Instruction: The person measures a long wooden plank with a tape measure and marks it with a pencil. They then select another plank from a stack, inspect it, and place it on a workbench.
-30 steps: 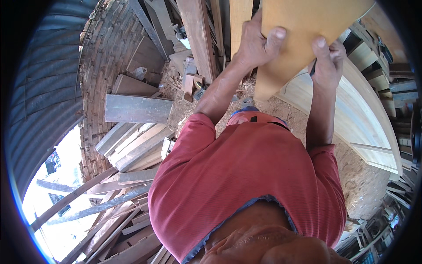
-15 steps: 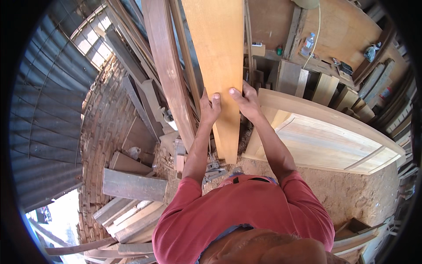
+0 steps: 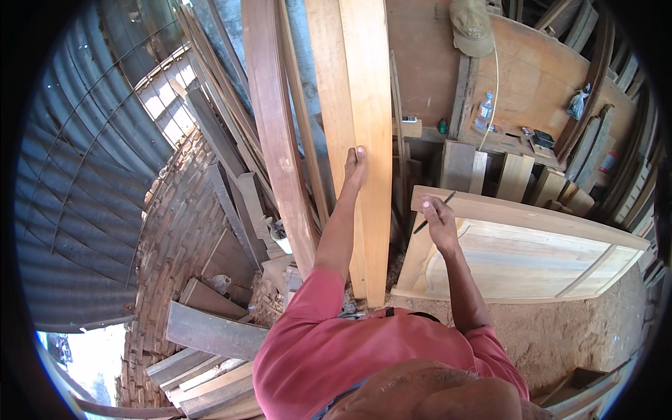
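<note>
A tall pale yellow plank [image 3: 374,84] stands on end in front of me, with a second pale board face [image 3: 330,49] along its left side. I cannot tell whether these are two boards or two sides of one. My left hand [image 3: 355,168] is closed at the seam between them, thumb up, a little above mid-height. To the right, my right hand [image 3: 439,220] is raised off the wood, pinching a thin dark pencil [image 3: 421,227] that slants up to the right. Behind that hand, a pale panelled door [image 3: 518,245] lies on its long edge.
Dark reddish boards [image 3: 269,91] lean just left of the plank. Offcuts [image 3: 210,332] lie at the lower left near a brick wall [image 3: 168,266]. Back right, a shelf holds a plastic bottle [image 3: 484,110] below a hanging cap [image 3: 472,29]. Sandy ground [image 3: 553,332] lies before the door.
My right hand has let go of the plank, moved right and now holds a pencil. My left hand stays on the wood, which now shows two faces with a seam.
</note>
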A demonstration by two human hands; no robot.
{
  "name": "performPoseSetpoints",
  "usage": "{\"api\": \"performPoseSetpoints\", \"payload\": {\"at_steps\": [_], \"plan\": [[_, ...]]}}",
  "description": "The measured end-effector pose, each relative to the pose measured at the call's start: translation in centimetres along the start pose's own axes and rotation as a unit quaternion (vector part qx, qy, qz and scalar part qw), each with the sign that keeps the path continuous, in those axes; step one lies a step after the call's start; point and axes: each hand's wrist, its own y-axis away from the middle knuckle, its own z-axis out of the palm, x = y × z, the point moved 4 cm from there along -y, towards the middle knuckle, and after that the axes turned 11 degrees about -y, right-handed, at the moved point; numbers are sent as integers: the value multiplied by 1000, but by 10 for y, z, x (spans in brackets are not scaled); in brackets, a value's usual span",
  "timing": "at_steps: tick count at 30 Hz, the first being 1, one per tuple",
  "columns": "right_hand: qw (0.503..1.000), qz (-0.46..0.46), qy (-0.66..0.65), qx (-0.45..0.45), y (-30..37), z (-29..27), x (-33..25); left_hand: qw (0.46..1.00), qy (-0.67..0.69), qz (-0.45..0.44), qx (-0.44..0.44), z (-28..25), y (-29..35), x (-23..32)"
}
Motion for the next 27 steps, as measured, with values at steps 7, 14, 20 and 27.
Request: {"api": "performPoseSetpoints", "payload": {"at_steps": [7, 14, 20, 27], "plan": [[997, 52, -17, 63, 20, -44, 3, 996, -42, -13, 84, 26, -49, -19], [992, 82, -23, 96, 40, -77, 16, 996, -80, -16, 30, 19, -39, -7], [978, 151, -8, 147, 81, -124, 42, 961, -173, 103, 189, -34, -20, 9], [959, 177, -39, 219, 123, -158, 59, 937, -266, 43, 223, -105, -103, -13]]}}
